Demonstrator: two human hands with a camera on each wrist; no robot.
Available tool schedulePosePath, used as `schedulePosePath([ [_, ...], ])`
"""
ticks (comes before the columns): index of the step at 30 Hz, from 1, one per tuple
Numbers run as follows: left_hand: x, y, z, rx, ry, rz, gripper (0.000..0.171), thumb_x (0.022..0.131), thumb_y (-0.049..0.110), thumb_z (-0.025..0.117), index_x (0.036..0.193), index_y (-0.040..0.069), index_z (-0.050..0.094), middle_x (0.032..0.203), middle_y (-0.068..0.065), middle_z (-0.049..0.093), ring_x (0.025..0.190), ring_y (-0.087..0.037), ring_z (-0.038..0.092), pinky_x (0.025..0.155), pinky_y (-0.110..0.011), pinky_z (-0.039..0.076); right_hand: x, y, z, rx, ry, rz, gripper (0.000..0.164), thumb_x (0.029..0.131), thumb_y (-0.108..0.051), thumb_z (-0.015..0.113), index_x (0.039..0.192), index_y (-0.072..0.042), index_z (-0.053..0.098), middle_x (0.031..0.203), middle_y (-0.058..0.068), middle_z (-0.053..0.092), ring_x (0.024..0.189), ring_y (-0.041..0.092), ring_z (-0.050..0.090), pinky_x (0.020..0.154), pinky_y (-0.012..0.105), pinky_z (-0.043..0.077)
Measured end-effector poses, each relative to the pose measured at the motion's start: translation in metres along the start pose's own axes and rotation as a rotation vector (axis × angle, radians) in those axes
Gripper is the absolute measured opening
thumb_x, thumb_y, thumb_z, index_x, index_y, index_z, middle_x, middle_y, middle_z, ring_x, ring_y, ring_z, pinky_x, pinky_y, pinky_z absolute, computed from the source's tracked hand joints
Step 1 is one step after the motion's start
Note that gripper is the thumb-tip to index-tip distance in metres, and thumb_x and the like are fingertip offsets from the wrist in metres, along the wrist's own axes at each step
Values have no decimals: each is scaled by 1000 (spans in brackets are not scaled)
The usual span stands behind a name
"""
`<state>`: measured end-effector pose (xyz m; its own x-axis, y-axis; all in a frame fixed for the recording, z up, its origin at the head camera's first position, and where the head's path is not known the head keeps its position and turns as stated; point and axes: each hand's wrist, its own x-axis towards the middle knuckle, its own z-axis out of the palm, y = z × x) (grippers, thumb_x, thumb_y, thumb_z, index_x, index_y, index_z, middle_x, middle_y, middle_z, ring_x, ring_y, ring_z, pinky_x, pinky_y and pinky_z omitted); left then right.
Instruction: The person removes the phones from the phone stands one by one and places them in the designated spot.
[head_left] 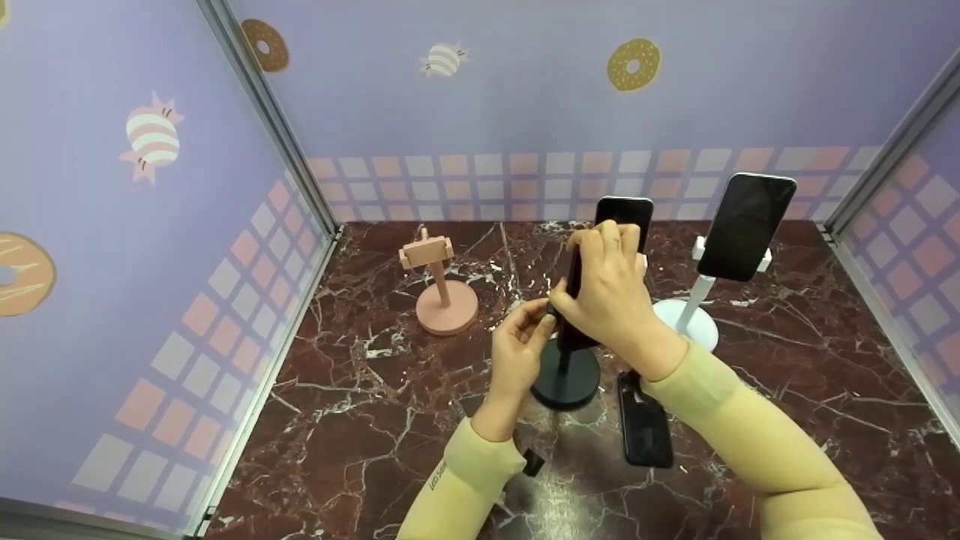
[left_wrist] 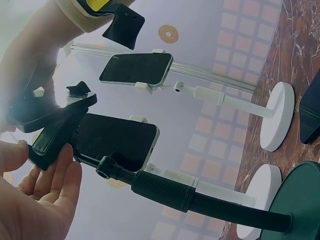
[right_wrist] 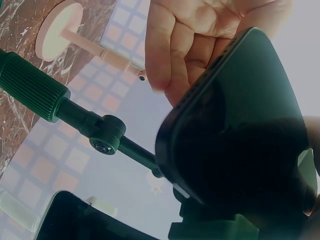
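A dark green phone stand (head_left: 564, 386) stands upright on its round base between the hands. My left hand (head_left: 516, 352) pinches the stand's clamp (left_wrist: 55, 140), thumb on one side and fingers on the other. My right hand (head_left: 611, 292) holds a black phone (right_wrist: 235, 125) from above, fingers wrapped over its edge. In the right wrist view, the phone lies against a green jaw of the clamp. The stand's jointed neck (right_wrist: 105, 132) runs up to the back of the clamp. In the head view, the right hand hides much of the phone.
Behind stand two white stands holding phones, one phone (head_left: 626, 214) partly hidden by the right hand, another phone (head_left: 746, 229) further right. A pink stand (head_left: 446, 307) without a phone is at the left. Another black phone (head_left: 646, 431) lies on the marble table (head_left: 360, 465). Patterned panels enclose it.
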<state>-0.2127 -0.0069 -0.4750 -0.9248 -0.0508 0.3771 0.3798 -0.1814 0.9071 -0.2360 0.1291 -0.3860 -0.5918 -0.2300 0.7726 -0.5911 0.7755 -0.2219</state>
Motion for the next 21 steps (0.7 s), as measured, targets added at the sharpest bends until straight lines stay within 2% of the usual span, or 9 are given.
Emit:
schedulePosePath([
  [13, 1, 0, -1, 25, -4, 10, 22, 96, -7, 64, 115, -19, 63, 106, -36, 66, 89, 0, 64, 81, -17, 55, 2, 2, 3, 63, 66, -85, 44, 68, -8, 68, 107, 0, 49, 96, 20, 49, 97, 42, 39, 57, 41, 36],
  [21, 1, -1, -1, 16, -19, 6, 25, 98, -4, 64, 118, -18, 62, 112, -35, 67, 95, -4, 68, 87, -19, 57, 0, 2, 8, 119, 114, -134, 45, 65, -6, 69, 105, -1, 48, 95, 20, 50, 95, 40, 38, 63, 40, 34],
])
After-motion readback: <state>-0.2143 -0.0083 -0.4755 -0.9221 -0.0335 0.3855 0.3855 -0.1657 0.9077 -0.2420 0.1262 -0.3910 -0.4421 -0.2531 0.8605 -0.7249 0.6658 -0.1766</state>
